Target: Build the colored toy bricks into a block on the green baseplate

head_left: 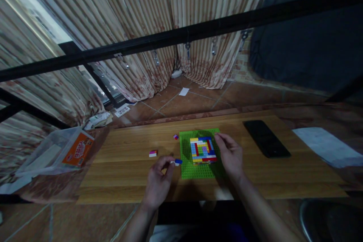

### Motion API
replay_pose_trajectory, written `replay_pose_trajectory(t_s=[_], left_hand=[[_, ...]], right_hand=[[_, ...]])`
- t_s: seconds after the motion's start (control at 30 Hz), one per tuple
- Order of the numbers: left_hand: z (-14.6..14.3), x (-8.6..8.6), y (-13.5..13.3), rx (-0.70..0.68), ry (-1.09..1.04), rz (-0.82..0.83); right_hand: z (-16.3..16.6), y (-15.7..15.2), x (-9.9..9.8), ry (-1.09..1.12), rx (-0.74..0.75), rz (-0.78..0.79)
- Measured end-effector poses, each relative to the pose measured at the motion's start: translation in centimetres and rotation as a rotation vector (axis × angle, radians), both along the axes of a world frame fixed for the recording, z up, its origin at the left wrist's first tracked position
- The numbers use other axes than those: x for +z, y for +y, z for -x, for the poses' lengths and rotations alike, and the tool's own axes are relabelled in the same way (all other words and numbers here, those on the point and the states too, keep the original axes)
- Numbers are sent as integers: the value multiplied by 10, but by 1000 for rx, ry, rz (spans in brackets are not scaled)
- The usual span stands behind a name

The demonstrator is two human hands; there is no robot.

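Pinched between the thumb and fingers of my left hand (159,177) are joined toy building bricks (178,162), one blue and one white, just off the left edge of the green baseplate (185,172). On that plate stands a square, layered structure of multicoloured bricks (203,150). My right hand (231,155) is over the plate's right side, closed, with its fingertips beside the structure's far right corner; what they hold, if anything, is hidden. A pink and white brick piece (153,153) and a small red and purple brick piece (176,136) lie on the wood left of the plate.
A black phone (266,138) lies on the wooden table (119,166) to the right, with white paper (326,145) beyond it. At the left is a clear plastic box (53,155) with an orange label. A black metal bar (170,38) crosses behind the table.
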State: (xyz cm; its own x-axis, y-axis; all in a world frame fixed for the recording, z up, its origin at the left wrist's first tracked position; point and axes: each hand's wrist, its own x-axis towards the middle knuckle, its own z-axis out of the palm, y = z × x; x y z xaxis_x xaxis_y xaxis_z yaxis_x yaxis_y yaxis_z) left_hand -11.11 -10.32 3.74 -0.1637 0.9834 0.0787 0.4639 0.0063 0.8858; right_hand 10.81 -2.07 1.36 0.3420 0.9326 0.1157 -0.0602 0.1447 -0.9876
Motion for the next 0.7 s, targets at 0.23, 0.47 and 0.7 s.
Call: replay_pose_trajectory(t_s=[0.23, 0.47, 0.7], left_hand=[[-21, 33, -5, -98, -96, -68], [-29, 45, -9, -211, -52, -105], [-24, 21, -11, -271, -13, -88]], right_hand=[[24, -54, 51, -296, 554, -164], [30, -64, 40, -37, 572, 34], [-2, -50, 17, 74, 369, 174]])
